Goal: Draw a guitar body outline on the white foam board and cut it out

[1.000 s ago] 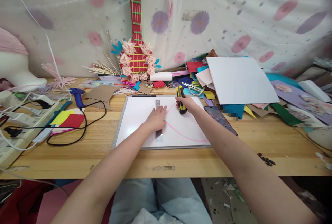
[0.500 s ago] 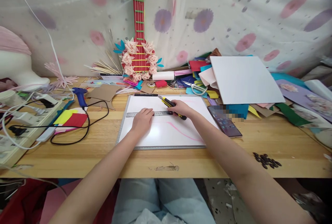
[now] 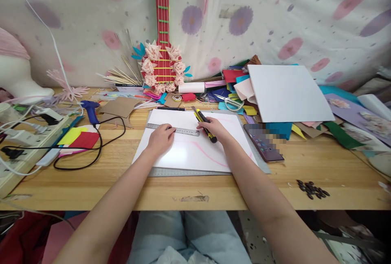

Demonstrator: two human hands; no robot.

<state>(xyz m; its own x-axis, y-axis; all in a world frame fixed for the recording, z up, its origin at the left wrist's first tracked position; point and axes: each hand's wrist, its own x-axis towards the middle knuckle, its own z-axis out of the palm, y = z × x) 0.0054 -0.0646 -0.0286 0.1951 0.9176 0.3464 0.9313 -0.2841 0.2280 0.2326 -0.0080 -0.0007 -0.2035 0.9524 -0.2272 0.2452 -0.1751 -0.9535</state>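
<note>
Pale, grained wood forms your worktop (image 3: 171, 188); a grey mat (image 3: 260, 161) lies mostly hidden under the smooth white board (image 3: 180, 158). Your left hand (image 3: 160, 139) presses the metal ruler (image 3: 187, 132) on the board, covering its middle; whether it grips, I cannot tell. Your right hand (image 3: 214, 129) clasps the yellow-and-black cutter (image 3: 200, 116) over the board, partly hiding it. Beyond the board, a red guitar (image 3: 163, 31) is cut off at the top.
</note>
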